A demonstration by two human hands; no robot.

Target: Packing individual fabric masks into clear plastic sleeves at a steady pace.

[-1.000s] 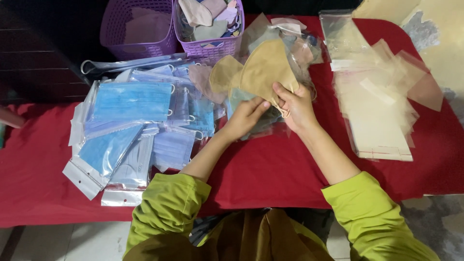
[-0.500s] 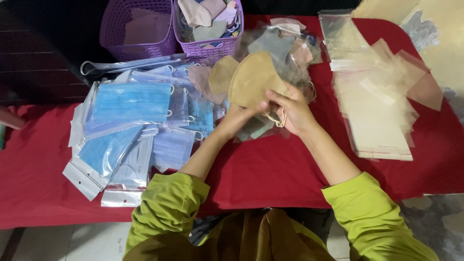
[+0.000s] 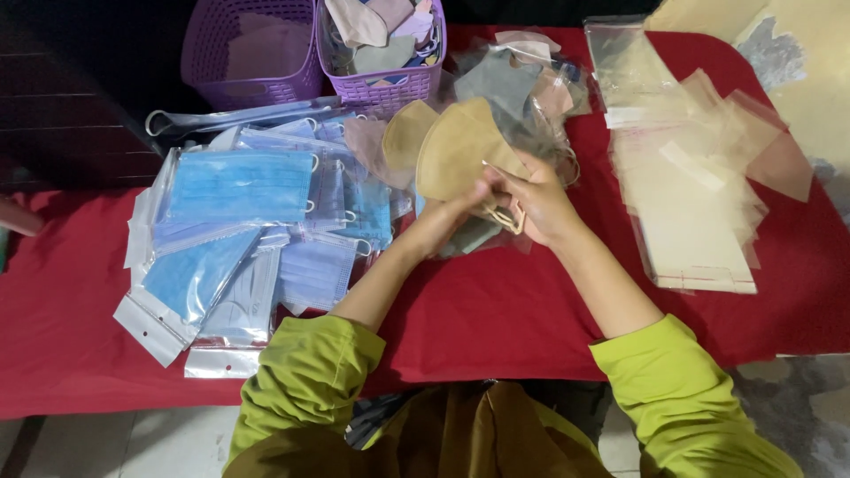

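I see both hands meeting above the middle of the red table cloth, each arm in a green sleeve. The left hand and the right hand together hold one tan folded face mask.

Hand state: both hands are closed in a pinch on the mask's near edge. The left fingers grip the lower edge; the right fingers grip the same edge beside them, where a thin ear loop hangs down. How tightly each finger presses, I cannot tell.

Governing relation: the mask rises up and away from the hands, toward the far side of the table and slightly to the left. Its long axis runs from the pinched edge near the hands to the rounded far tip. Both hands are at the same edge and touching; neither is clearly nearer.

Surface: left of the hands lies a spread of blue masks in clear packets. To the right lies a stack of empty clear bags, well apart from the hands. At the far edge stand two purple baskets, one holding assorted masks. Just behind the held mask, more tan and grey masks lie in crumpled clear wrap.

Room: dark floor shows at left, pale worn flooring at right.
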